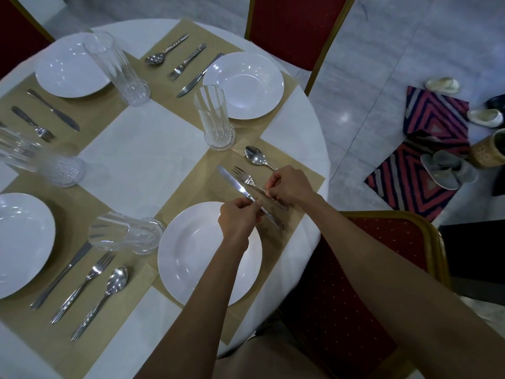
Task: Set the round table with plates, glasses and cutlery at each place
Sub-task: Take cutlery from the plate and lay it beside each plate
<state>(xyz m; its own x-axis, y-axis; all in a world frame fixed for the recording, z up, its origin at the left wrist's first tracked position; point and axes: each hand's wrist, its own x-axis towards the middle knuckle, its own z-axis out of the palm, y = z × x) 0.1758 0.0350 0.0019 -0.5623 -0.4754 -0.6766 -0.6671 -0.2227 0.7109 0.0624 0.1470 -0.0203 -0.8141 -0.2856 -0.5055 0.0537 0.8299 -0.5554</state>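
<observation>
At the near right place a white plate (191, 258) lies on a tan placemat (306, 179). Just beyond the plate lie a knife (235, 184), a fork (244, 176) and a spoon (255, 155), side by side. My left hand (239, 217) pinches the knife's handle over the plate's far rim. My right hand (289, 186) pinches the fork's handle. A tall clear glass (216, 121) stands past the cutlery. A second glass (128, 233) stands to the left of the plate.
Three other places on the round white table (136, 160) hold plates (246, 84), glasses (114, 67) and cutlery (188, 61). Red chairs (295, 26) stand around the table. Slippers (442, 170) and a striped rug (426, 149) lie on the floor at right.
</observation>
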